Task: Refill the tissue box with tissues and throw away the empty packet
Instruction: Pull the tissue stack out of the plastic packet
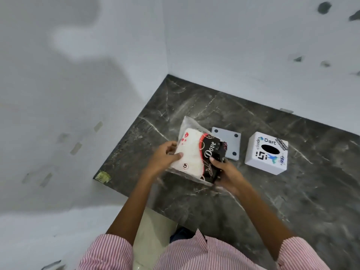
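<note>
A clear plastic tissue packet (pixel 194 152) with a white, red and black "Dove" print is full of white tissues and is held just above the dark marble counter (pixel 292 201). My left hand (pixel 165 156) grips its white left end, thumb on top. My right hand (pixel 226 170) grips its black right end. A white cube tissue box (pixel 259 160) with stickers and a dark oval slot stands to the right of the packet. Its flat grey base plate (pixel 228 143) with dark round feet lies between box and packet, partly hidden behind the packet.
The counter sits in a corner of white walls (pixel 233 45). A yellow sticker (pixel 103 176) marks its front left corner. Bits of tape dot the left wall. Below the counter's near edge is pale floor (pixel 152 230).
</note>
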